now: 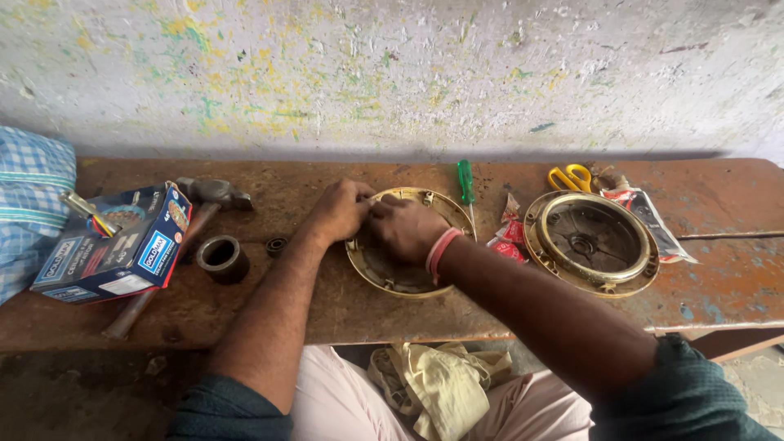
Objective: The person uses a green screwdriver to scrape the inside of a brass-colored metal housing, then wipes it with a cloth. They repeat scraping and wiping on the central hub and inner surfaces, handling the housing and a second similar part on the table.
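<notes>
Left hand point(341, 211) and right hand point(406, 229) meeting knuckles-up over round gold cover point(408, 282), fingers' grip hidden

Worn brown wooden worktop point(343, 314): rough, matt, stained. Round gold-rimmed metal cover point(384, 273) under both hands: dull sheen. Second round gold-and-grey metal housing point(591, 242): glossier rim. Short grey metal ring point(222, 259): matt. Green-handled screwdriver point(465, 181): glossy plastic. Blue cardboard box point(114, 249): printed, slightly glossy.

A blue carton point(114, 245) lies far left; red-white wrappers point(510, 237) lie mid-bench.
</notes>
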